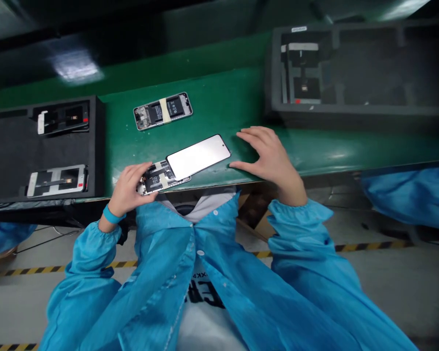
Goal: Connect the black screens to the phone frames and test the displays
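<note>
So my left hand (pixel 131 187) is gripping the left end of an open phone (pixel 154 182), thumb on the near edge and fingers curling over the far edge, so that grip is closing around it pretty snugly. My right hand (pixel 269 153) is holding nothing; it's hovering wide open, thumb and fingers spreading apart just off the right end of the screen panel (pixel 198 156). That panel is showing a bright whitish face, tilting up toward the far right, and its left part is overlapping the open phone, which is sitting at the near edge of the green table (pixel 219 107). A blue wristband (pixel 112 214) is wrapping my left wrist, btw. A bit farther back and to the left, a second phone (pixel 153 113) is lying with its insides showing and a cream tape strip (pixel 165 110) crossing it. Over on the left, a dark tray (pixel 7 151) is holding a far group of phone parts (pixel 60 118) and a near one (pixel 58 181). Far right, another tray (pixel 369 73) is carrying more panels (pixel 303 73), standing out in its left section.
</note>
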Demonstrator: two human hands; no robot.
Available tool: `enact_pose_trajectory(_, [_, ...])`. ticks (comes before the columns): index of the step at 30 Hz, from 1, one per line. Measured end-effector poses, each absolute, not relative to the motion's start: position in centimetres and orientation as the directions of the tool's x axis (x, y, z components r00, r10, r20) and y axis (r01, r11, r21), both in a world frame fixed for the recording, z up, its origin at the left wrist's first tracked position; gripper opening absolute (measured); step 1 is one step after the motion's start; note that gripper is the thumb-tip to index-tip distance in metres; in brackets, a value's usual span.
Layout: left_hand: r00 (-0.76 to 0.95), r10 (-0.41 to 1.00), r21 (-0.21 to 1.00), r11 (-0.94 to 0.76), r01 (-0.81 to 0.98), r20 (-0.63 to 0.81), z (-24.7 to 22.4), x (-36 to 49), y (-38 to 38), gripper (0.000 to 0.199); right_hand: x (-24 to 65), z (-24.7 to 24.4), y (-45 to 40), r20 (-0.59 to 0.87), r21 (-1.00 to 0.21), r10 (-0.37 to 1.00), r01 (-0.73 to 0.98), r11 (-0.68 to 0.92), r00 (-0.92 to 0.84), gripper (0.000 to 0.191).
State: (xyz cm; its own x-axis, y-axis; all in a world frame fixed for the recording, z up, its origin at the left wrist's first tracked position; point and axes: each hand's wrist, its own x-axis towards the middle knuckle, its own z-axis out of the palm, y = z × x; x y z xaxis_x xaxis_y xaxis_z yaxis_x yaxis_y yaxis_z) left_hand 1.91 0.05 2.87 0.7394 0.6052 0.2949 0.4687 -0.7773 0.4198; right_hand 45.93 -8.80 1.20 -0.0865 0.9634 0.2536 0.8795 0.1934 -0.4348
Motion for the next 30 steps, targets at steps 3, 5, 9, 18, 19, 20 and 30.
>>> enact_pose_trajectory(3, [0.735, 0.612, 0.421, -0.773, 0.475, 0.293, 3.0, 2.0, 0.0, 0.07, 45.9, 1.2, -8.8, 0.25, -0.436, 0.964, 0.879, 0.191, -0.086, 0.085])
enact_pose_trajectory(5, [0.733, 0.62, 0.426, -0.764, 0.484, 0.279, 3.1, 2.0, -0.1, 0.068, 45.9, 1.2, -8.8, 0.248, -0.435, 0.965, 0.881, 0.187, -0.082, 0.085])
enact_pose_trajectory(9, [0.739, 0.638, 0.446, -0.738, 0.507, 0.217, 3.0, 1.9, 0.1, 0.071, 45.9, 1.0, -8.8, 0.275, -0.422, 0.957, 0.884, 0.202, -0.087, 0.081])
enact_pose_trajectory(18, [0.756, 0.633, 0.521, -0.709, 0.476, 0.17, 2.7, 1.5, 0.4, 0.066, 46.2, 0.4, -8.5, 0.288, -0.425, 0.949, 0.87, 0.248, -0.13, 0.08])
enact_pose_trajectory(19, [0.755, 0.637, 0.539, -0.696, 0.474, 0.159, 2.8, 1.4, 0.5, 0.062, 46.1, 0.4, -8.3, 0.288, -0.43, 0.945, 0.861, 0.272, -0.155, 0.081])
enact_pose_trajectory(20, [0.751, 0.644, 0.557, -0.68, 0.476, 0.144, 3.0, 1.3, 0.6, 0.059, 45.8, 0.5, -8.0, 0.287, -0.435, 0.939, 0.847, 0.305, -0.19, 0.084])
enact_pose_trajectory(30, [0.799, 0.589, 0.59, -0.603, 0.537, -0.125, 5.1, 1.2, 5.4, 0.025, 40.2, 0.1, 0.3, 0.259, -0.502, 0.79, 0.621, 0.602, -0.556, 0.09])
